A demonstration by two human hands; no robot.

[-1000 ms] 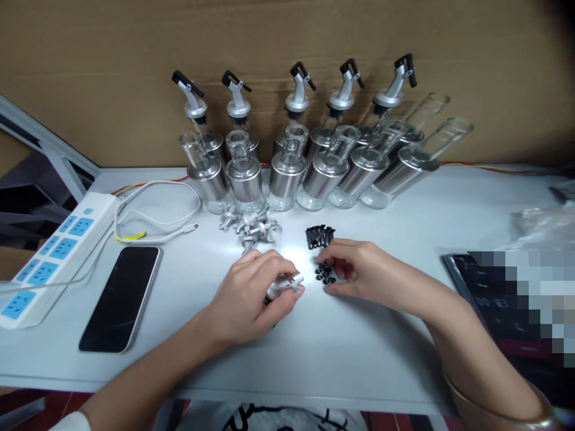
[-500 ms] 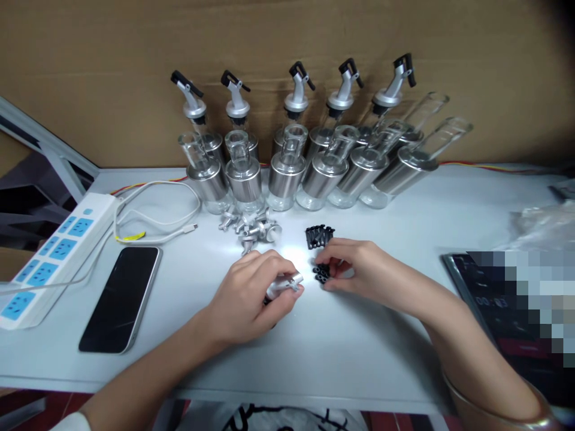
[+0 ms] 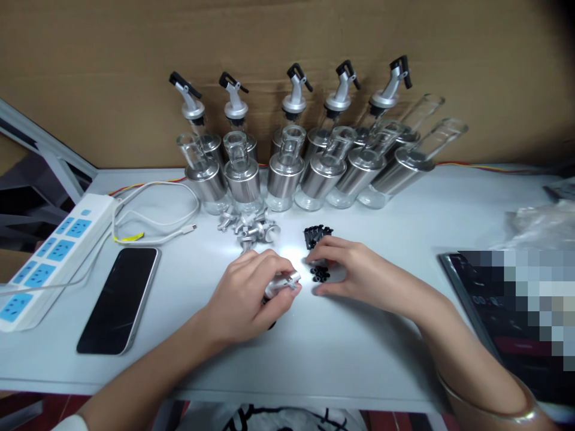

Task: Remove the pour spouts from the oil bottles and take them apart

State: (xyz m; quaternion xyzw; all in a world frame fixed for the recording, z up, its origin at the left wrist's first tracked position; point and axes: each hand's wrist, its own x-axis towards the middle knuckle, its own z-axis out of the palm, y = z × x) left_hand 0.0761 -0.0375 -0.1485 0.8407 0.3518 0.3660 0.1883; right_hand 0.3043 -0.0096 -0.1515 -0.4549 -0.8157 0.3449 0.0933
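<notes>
**Silver spout (image 3: 279, 285), held left; small black pieces (image 3: 320, 275), between parted right fingers**

Changed since half a second ago: my right hand (image 3: 357, 272), then drawn in on the small black pieces, now has thumb and forefinger wider apart, released, thumb on the near side. The pieces lie on the table (image 3: 287, 365).
Unchanged: my left hand (image 3: 249, 293), back uppermost, fingers clenched around the silver spout, one end protruding past the thumb.
Just beyond my right forefinger: black levers (image 3: 317, 236).

Satin metal-look spout (image 3: 279, 285) in my left hand (image 3: 245, 295), brushed-metal and clear-glass bottles (image 3: 285, 176) along the smooth table (image 3: 323, 359)'s far edge, glossy phone (image 3: 117, 299) screen
</notes>
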